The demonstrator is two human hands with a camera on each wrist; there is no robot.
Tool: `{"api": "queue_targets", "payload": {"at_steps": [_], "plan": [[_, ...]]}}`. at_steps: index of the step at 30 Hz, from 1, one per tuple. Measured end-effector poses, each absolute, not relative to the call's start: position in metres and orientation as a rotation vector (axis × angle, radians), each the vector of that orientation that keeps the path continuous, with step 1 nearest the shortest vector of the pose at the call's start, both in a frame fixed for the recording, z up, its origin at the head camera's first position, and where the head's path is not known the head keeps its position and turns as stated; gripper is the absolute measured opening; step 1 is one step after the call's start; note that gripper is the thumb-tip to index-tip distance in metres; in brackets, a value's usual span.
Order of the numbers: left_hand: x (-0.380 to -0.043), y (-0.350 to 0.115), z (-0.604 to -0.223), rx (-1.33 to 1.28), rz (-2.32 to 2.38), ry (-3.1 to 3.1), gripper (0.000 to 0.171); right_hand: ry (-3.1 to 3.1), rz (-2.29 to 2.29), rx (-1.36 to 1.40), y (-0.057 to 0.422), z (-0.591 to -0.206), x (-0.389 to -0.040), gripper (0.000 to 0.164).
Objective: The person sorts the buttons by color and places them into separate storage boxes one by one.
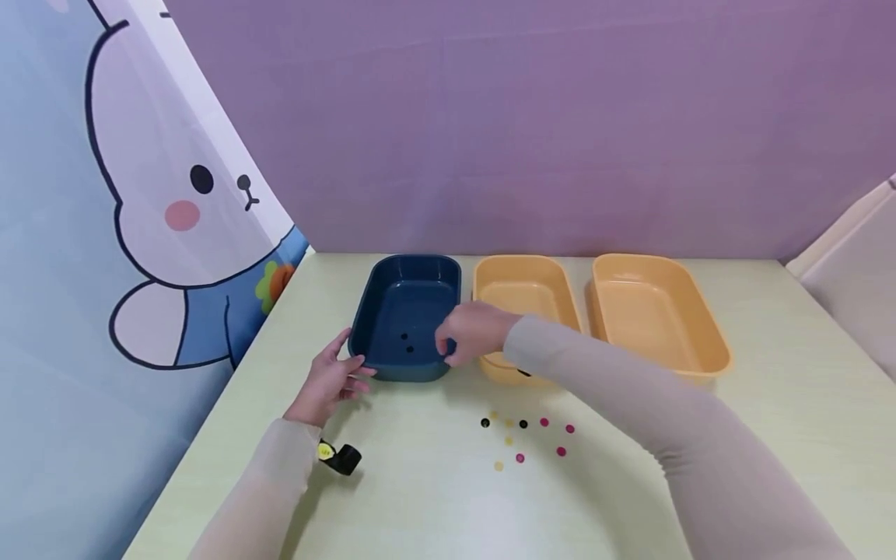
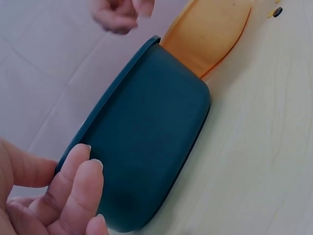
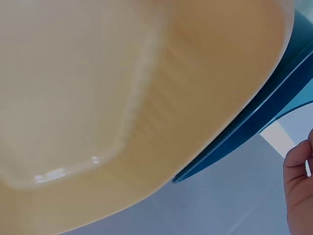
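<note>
At the near left corner of the dark blue bin (image 1: 413,372), my left hand (image 1: 329,381) pinches the rim. In the left wrist view its thumb is at the rim and its fingers (image 2: 88,191) lie against the outer wall. Two small black discs (image 1: 409,350) lie on the blue bin's floor. My right hand (image 1: 470,333) hovers over that bin's near right edge, fingers curled toward the thumb; I cannot tell whether something small is between them. It appears blurred in the left wrist view and at the right edge of the right wrist view.
Two yellow bins, the middle one (image 1: 528,260) and the right one (image 1: 654,260), stand beside the blue bin. Several black discs (image 1: 485,422), pink discs (image 1: 561,451) and pale yellow discs (image 1: 498,466) lie on the table in front. My right forearm crosses over the middle bin.
</note>
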State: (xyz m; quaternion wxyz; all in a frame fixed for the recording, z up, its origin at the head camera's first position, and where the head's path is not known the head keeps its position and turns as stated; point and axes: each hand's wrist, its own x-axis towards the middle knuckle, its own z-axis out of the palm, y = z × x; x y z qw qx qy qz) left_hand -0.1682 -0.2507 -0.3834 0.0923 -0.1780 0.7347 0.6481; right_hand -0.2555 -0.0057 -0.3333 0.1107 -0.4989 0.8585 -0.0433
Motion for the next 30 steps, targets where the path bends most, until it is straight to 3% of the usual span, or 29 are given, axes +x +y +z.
{"api": "queue_targets", "payload": {"at_steps": [14,30], "plan": [[-0.170,-0.251,-0.382,-0.527,1.926,2.159,0.066,2.478,-0.325,-1.455,0.063,-0.331,-0.234,0.008],[-0.171,-0.254,-0.383,-0.484,1.925,2.149,0.068,2.495,-0.543,-1.408,0.116,-0.351,-0.213,0.018]]}}
